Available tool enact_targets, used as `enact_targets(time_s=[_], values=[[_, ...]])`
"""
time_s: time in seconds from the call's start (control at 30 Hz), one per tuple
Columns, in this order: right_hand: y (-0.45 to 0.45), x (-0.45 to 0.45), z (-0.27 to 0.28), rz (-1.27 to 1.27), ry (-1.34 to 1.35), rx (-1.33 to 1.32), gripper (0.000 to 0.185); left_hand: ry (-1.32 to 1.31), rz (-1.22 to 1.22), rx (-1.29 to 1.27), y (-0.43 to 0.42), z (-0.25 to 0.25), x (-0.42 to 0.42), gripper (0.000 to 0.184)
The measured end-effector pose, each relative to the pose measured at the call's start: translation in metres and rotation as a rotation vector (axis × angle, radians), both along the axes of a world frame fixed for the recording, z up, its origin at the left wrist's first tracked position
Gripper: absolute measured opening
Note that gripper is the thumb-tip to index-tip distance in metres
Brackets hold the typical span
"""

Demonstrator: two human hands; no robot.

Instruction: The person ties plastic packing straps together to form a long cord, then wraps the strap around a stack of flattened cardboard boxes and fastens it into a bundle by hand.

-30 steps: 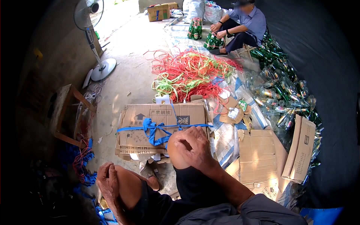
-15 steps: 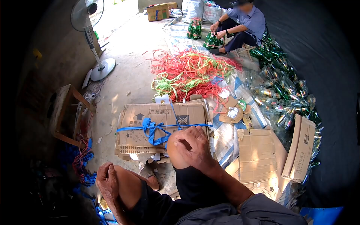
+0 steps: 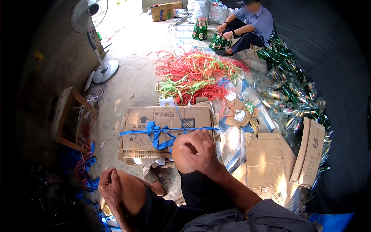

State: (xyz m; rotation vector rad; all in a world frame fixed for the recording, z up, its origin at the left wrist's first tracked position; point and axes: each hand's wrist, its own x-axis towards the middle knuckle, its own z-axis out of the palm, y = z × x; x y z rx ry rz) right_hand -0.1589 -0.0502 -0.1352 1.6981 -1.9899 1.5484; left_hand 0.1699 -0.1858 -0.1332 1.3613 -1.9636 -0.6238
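Both hands rest on my bent knees. My right hand (image 3: 199, 152) lies on the right knee, its fingers loosely curled with a small hollow by the thumb and nothing in it. Against the outer side of the left knee is my left hand (image 3: 110, 187), fingers bent and close together, no object showing. In front of my knees lies a stack of flattened cardboard boxes (image 3: 135, 141), bound crosswise with blue strap (image 3: 155, 135) tied in a loose knot. The right knee and hand cover the stack's near right corner.
Red and green straps (image 3: 193, 71) lie tangled beyond the stack. Glass bottles (image 3: 286, 96) are heaped at right beside loose cardboard (image 3: 264, 162). A seated person (image 3: 257, 23) handles green bottles (image 3: 219, 41). A fan (image 3: 105, 71) and wooden frame (image 3: 63, 112) stand left.
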Motion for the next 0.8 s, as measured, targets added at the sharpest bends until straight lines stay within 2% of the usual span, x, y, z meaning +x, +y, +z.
enact_targets(time_s=[0.5,0.6,0.8], values=[[-0.001,0.0,-0.002,-0.004,0.004,-0.009,0.015,-0.003,0.01,0.025,-0.001,0.0,0.0,0.02],[-0.001,0.0,-0.001,0.003,-0.002,-0.018,0.015,-0.029,-0.022,0.005,-0.003,-0.003,0.005,0.025],[0.0,-0.001,-0.002,0.002,-0.006,-0.015,0.015,0.047,0.005,0.038,-0.003,-0.006,0.003,0.021]])
